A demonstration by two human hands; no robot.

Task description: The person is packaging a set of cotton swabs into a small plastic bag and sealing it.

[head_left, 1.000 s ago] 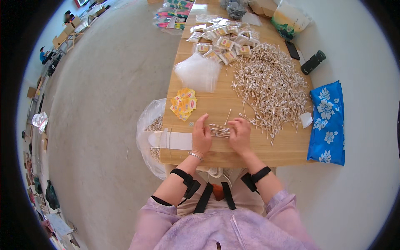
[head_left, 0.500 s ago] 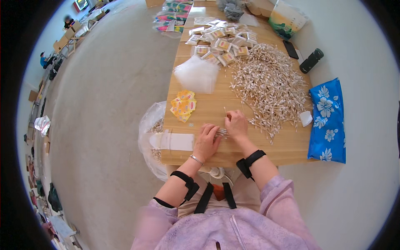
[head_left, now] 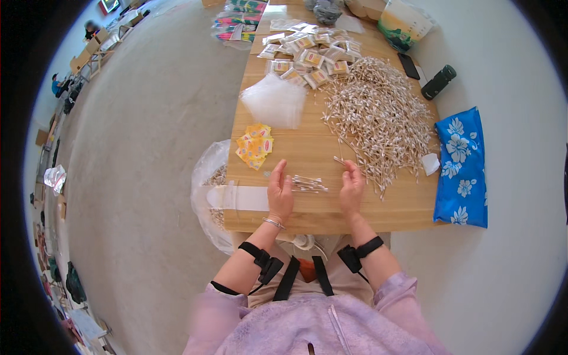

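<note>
A small bundle of cotton swabs [head_left: 309, 184] lies sideways on the wooden table between my two hands. Left of it, my left hand [head_left: 280, 192] stands on edge, fingers stretched and palm facing the bundle; it is open and holds nothing. On the other side my right hand [head_left: 352, 186] is apart from the bundle, a cotton swab [head_left: 338, 160] poking out leftward at its fingertips. Just beyond that hand spreads a large heap of loose cotton swabs [head_left: 381, 112]. A white strip [head_left: 251, 198] lies beside my left hand, reaching over the table's left edge.
Yellow cards [head_left: 255, 145], clear plastic bags [head_left: 275, 102] and packed swab packets [head_left: 310, 57] lie along the table's left and far side. A blue floral pouch [head_left: 461, 168], black bottle [head_left: 439, 81] and phone [head_left: 409, 65] line the right. A plastic sack [head_left: 204, 171] hangs at the left edge.
My hands have moved apart, uncovering the bundle on the table. The right hand went rightward with the swab at its fingertips; the left hand let go and straightened its fingers.
</note>
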